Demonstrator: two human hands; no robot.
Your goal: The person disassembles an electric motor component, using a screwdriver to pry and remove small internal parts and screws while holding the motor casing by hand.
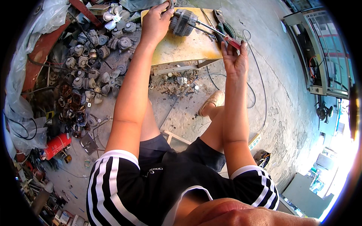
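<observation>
A grey electric motor (183, 22) lies on a low yellow worktable (169, 51). At its far left side, my left hand (155, 24) is closed on a grey metal part that appears joined to it. My right hand (235, 60) holds a screwdriver (233, 42) by its red handle, between thumb and fingertips. The long shank slants left to the motor's right end; whether its tip touches there is too small to tell. Just beyond the screwdriver, pliers (218, 16) with dark handles lie along the table's right edge.
Piled on the left floor are several old motors (79, 51), with white fan blades (112, 18) among them. A red cylinder (57, 146) lies nearer me. Debris (181, 81) litters the floor below the table. A cable (264, 86) runs to a power strip (255, 141). A metal-framed cabinet (320, 52) stands right.
</observation>
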